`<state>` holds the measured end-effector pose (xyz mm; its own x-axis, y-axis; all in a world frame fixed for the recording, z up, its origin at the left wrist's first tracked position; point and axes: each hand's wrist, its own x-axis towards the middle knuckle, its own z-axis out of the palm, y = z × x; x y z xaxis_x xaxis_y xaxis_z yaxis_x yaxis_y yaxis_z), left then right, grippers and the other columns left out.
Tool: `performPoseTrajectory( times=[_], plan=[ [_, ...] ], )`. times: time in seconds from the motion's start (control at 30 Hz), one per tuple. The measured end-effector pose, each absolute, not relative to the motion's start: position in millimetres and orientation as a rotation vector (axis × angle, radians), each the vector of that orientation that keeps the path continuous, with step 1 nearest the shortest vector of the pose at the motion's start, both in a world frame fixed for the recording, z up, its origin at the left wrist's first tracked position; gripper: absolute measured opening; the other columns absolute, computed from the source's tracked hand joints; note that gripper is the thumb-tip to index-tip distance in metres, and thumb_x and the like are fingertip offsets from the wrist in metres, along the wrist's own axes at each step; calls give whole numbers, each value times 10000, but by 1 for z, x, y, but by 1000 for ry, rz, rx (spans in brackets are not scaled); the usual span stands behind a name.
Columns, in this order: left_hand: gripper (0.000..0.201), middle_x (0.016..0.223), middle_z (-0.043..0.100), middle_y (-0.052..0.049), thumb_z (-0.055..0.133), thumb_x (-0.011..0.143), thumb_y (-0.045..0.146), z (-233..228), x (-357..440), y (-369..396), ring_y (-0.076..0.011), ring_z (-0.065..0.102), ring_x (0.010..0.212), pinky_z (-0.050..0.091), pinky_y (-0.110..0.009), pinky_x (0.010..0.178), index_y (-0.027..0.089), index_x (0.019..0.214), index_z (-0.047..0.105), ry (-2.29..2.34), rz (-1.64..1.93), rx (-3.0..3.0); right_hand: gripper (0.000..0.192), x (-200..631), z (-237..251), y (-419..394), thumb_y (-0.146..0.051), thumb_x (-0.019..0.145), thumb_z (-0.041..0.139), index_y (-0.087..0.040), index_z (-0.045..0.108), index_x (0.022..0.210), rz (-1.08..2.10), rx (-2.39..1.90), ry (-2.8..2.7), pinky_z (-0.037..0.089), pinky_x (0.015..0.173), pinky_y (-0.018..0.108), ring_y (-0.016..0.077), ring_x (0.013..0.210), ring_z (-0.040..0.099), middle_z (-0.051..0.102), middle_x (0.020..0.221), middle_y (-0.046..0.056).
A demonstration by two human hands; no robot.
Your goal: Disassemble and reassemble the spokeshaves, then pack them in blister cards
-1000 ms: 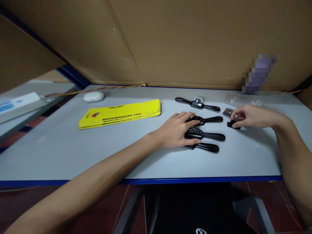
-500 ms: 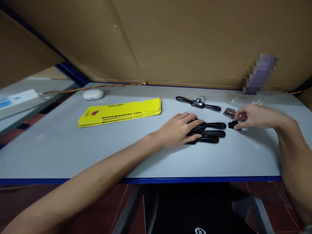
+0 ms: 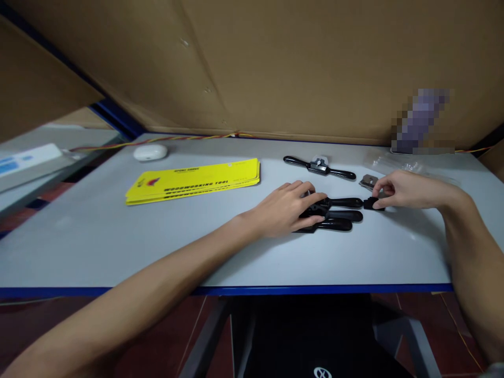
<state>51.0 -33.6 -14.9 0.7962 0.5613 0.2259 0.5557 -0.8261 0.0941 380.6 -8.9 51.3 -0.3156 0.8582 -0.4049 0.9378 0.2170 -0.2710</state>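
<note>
Grey table top (image 3: 118,236), blue front edge, brown cardboard wall (image 3: 295,68) behind it. Far to the left of the fingers: a white rounded case (image 3: 150,152) near a red-and-yellow twisted wire (image 3: 157,140), then a stack of yellow cards (image 3: 195,180) printed in black.

Left hand (image 3: 285,210): palm down, fingers curled over the left ends of three black two-handled tools (image 3: 338,214). The tools lie bunched side by side, touching one another; their right handles stick out past the fingertips. Grip is a loose gather from above; how firmly it presses, cannot tell.

Beyond the left fingertips, apart from the bunch: a fourth black tool (image 3: 319,167), alone, with a metal piece at its middle.

Right hand (image 3: 405,190): thumb and forefinger pinched on a small black part (image 3: 370,203), which rests on the table just off the tip of the top handle in the bunch. Just behind these fingers, a small flat metal blade (image 3: 368,182). Farther back, a clear plastic bag (image 3: 397,163) lies by the wall.
</note>
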Motion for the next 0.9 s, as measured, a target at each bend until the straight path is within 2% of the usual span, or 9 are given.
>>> performPoseTrajectory(
  times=[0.27, 0.43, 0.7, 0.9],
  plan=[
    [630, 1180, 634, -152, 338, 1094, 628, -15, 49, -33, -289, 604, 1047, 545, -442, 946, 174, 1452, 588, 930, 385, 2954, 354, 374, 53, -15, -550, 734, 731, -274, 699, 952, -702, 1720, 2292, 352, 596, 352, 194, 659, 542, 610, 768, 1],
    [675, 1174, 631, -158, 285, 1100, 639, -14, 50, -33, -296, 598, 1043, 547, -455, 949, 148, 1445, 594, 916, 377, 2956, 292, 366, 52, -19, -491, 716, 735, -262, 656, 880, -649, 1713, 2322, 355, 603, 355, 198, 667, 546, 638, 768, 10],
    [702, 1181, 633, -159, 276, 1097, 654, -17, 49, -31, -296, 591, 1051, 543, -457, 961, 136, 1448, 595, 900, 394, 2941, 359, 371, 53, -16, -552, 732, 738, -258, 682, 931, -708, 1689, 2300, 350, 602, 346, 189, 673, 548, 614, 786, 3],
    [690, 1180, 633, -156, 280, 1099, 647, -17, 50, -31, -295, 592, 1054, 541, -456, 965, 141, 1447, 594, 892, 407, 2951, 336, 378, 50, -13, -552, 741, 750, -262, 671, 892, -711, 1696, 2317, 370, 616, 350, 193, 683, 557, 633, 788, 4]
  ],
)
